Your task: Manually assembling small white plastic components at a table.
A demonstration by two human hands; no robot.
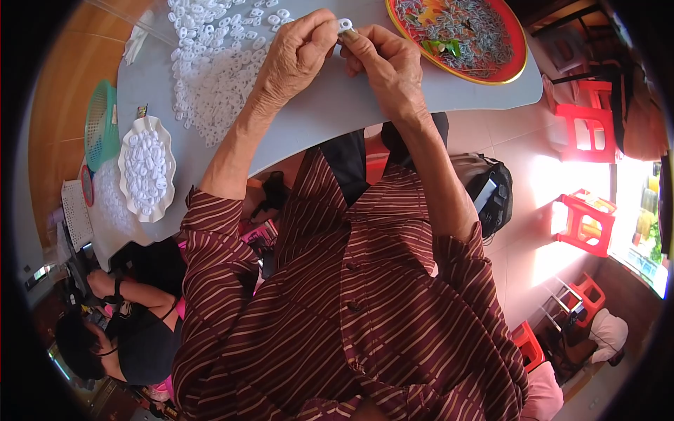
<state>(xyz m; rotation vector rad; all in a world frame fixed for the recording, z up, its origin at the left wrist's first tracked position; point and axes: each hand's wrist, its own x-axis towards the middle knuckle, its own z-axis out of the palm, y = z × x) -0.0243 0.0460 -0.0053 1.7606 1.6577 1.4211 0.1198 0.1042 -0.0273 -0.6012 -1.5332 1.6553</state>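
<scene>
- L hand (302,55): curled narrow, thumb & fingers pinched in on a sm. white pc (343,24); some fingertips hidden from me.
- R hand (388,67): also pinched narrow on same pc, thumb on top; can't tell if anything else is tucked in there.
- The pc is btwn the two hands, over the far side of the grey-blue bench (337,105), its hole facing up.
- Loose white pcs (217,88) in a big spread on bench, left of the L hand & under that forearm.
- Red tray (518,38) w/ gold rim, just right of R hand; full of thin grey bits (463,31).
- Scalloped white dish (169,172) near bench's left edge, heaped w/ more white pcs; green basket (95,116) beside it.
- Co-worker (147,351) sits lower left, arm bent; red stool (588,228) on floor, far right.
</scene>
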